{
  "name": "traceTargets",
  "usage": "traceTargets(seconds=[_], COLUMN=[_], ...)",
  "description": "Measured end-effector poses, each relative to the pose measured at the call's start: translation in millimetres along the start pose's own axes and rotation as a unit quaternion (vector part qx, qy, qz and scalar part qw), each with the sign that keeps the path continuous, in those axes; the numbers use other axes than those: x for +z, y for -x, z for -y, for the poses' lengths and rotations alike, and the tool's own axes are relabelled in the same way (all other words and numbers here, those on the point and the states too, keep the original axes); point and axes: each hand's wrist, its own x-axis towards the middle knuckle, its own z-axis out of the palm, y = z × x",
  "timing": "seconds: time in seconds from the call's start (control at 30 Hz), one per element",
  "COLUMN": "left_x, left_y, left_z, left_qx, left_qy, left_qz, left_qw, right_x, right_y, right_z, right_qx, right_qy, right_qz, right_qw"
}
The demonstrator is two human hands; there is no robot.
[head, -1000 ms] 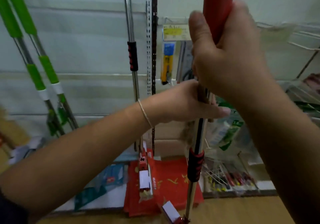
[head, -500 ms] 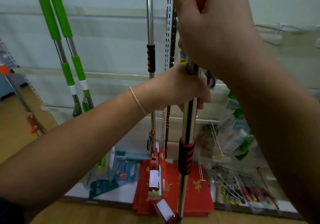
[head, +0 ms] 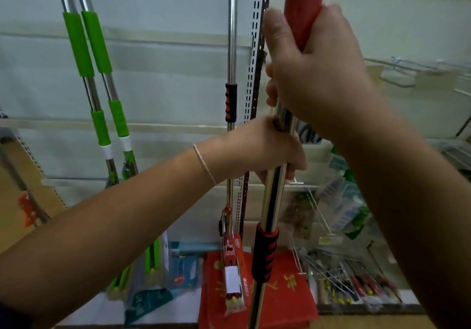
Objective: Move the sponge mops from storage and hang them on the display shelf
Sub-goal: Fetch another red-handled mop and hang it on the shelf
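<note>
Nearest the camera, the right hand (head: 318,73) clasps the red grip at the top of a sponge mop (head: 271,201), fingers wrapped round the handle; just below it the left hand (head: 270,150) is closed round the same mop's chrome pole, a thin bracelet (head: 205,164) on that wrist; the pole runs down between the hands, past a black-and-red sleeve, and out of the bottom edge, so its sponge head is not visible. This mop is upright and carried in front of the display shelf (head: 252,79), just right of the slotted upright; by my reading it is being raised toward a hook, but the hook and the mop's top end lie above the frame, so whether it has caught cannot be told; I judge this one not yet hung, since both hands bear it.

Beyond the hands, a second red-handled mop (head: 231,104) hangs straight beside the upright, its packaged head low over a red mat (head: 288,293); farther left two green-handled mops (head: 99,124) hang side by side, slightly tilted, heads down by the base shelf. So three mops appear already in place and a fourth is in hand; any left in storage is out of view, and how many remain cannot be judged.
</note>
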Motion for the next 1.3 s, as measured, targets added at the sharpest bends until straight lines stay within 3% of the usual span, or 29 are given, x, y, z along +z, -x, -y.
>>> traceTargets(seconds=[0.5,0.67,0.83,1.07,1.3], left_x=[-52,-67,-81,-108,-140], left_y=[37,47,52,42,31], left_z=[40,42,42,31,31], left_qx=[0.015,0.023,0.027,0.043,0.115], left_qy=[0.035,0.011,0.014,-0.008,0.025], left_qz=[0.031,-0.008,-0.026,-0.029,-0.036], left_qw=[0.999,1.0,0.999,0.999,0.992], right_x=[64,65,55,59,73], right_y=[7,6,0,-23,-42], right_z=[44,59,66,74,74], right_qx=[0.017,0.029,-0.018,-0.034,-0.044], right_qy=[0.027,-0.053,0.019,0.013,0.005], right_qz=[-0.01,0.047,0.08,0.035,-0.017], right_qw=[0.999,0.997,0.996,0.999,0.999])
